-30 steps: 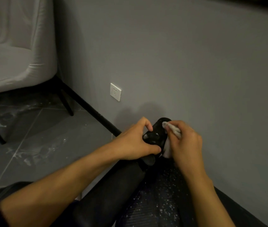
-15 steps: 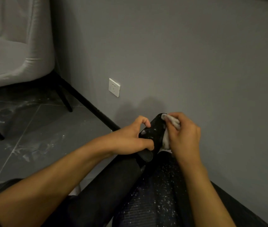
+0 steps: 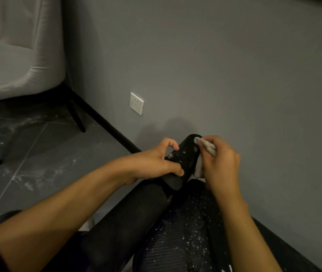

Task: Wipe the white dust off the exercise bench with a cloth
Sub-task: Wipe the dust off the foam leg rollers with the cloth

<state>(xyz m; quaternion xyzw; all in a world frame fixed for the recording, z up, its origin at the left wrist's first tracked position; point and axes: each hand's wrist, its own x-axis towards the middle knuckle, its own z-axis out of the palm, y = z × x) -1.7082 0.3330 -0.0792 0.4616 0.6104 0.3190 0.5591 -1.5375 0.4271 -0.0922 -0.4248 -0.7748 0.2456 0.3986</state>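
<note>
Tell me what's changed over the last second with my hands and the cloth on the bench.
The right hand has slid the cloth slightly toward the far tip of the black padded end, mostly in the first half second. Nothing was taken hold of or let go. The left hand still grips the pad's near side, and white specks still dot the bench surface.

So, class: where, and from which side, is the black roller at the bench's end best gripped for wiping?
Around the middle of the roller, from the left, as the left hand does: it is round, and the right hand holds the cloth on its right side.
</note>
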